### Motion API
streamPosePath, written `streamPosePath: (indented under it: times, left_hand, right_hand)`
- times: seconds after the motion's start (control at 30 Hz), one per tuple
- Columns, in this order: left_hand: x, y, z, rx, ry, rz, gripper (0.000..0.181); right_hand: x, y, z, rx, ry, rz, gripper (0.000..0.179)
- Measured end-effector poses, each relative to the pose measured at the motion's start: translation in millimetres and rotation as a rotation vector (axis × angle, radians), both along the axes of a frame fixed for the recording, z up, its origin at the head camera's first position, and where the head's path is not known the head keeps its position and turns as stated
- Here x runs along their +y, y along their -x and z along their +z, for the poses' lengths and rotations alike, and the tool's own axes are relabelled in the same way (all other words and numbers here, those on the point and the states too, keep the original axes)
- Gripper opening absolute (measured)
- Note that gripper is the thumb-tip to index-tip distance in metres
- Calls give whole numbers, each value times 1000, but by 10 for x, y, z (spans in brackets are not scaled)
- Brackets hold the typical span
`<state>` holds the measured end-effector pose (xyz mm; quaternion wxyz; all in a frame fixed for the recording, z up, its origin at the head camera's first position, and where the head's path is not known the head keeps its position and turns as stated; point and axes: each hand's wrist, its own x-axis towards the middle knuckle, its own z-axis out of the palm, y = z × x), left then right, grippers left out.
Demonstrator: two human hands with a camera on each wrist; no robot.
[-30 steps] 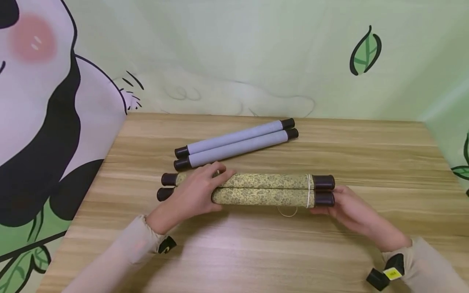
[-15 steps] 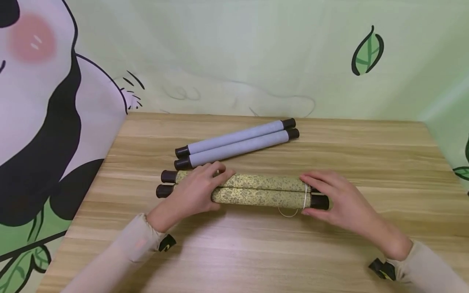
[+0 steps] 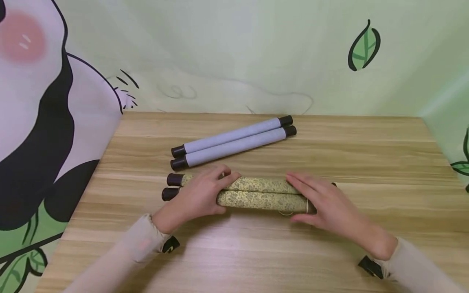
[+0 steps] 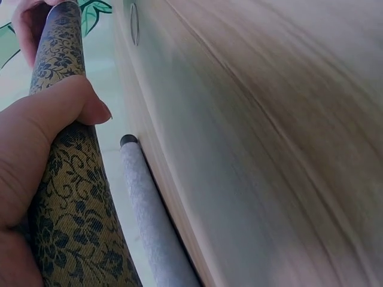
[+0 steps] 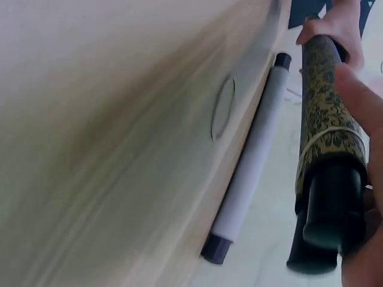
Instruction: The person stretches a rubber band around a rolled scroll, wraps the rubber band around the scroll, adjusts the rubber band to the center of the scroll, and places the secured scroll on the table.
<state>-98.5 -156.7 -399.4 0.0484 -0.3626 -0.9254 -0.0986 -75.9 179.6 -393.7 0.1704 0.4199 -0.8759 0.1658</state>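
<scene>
A double-rolled scroll (image 3: pixel 264 200) in gold floral brocade with dark end knobs lies across the front of the head view, held above the table. Toward its left end my left hand (image 3: pixel 199 189) grips both rolls, thumb on the near side and fingers over the far side. My right hand (image 3: pixel 329 203) holds the right end between thumb and fingers, covering most of the knobs there. A thin white elastic band (image 5: pixel 335 133) circles the brocade near that end. Two dark knobs (image 5: pixel 332 206) show clearly in the right wrist view.
A lavender-grey scroll (image 3: pixel 234 147), also double-rolled with black knobs, lies slanted on the wooden table (image 3: pixel 234 252) behind. A loose elastic band (image 5: pixel 224 107) rests on the tabletop. A printed curtain (image 3: pixel 234 53) rises along the back edge.
My right hand has come up from the knobs over the banded right end and slid left along the brocade. My left hand keeps its grip; the brocade scroll has shifted slightly.
</scene>
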Motion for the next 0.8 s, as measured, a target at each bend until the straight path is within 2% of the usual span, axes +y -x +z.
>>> streamPosePath:
  times: [0.1, 0.17, 0.3, 0.47, 0.67, 0.8]
  left_hand:
    - [-11, 29, 22, 16, -7, 7, 90]
    - [-16, 43, 32, 27, -5, 7, 90]
    - [-21, 44, 31, 43, 15, 2, 90]
    - [-8, -11, 17, 43, 39, 11, 91]
    - [117, -49, 9, -15, 36, -15, 91]
    - [125, -37, -19, -27, 7, 11, 91]
  right_hand:
    - [79, 38, 16, 2, -46, -70, 95]
    - [108, 55, 16, 18, -56, -86, 93]
    - [101, 67, -14, 46, -64, -50, 87]
    - [48, 35, -66, 66, -49, -12, 84]
    - [-62, 6, -79, 70, -49, 59, 86]
    - [6, 10, -63, 30, -92, -21, 103]
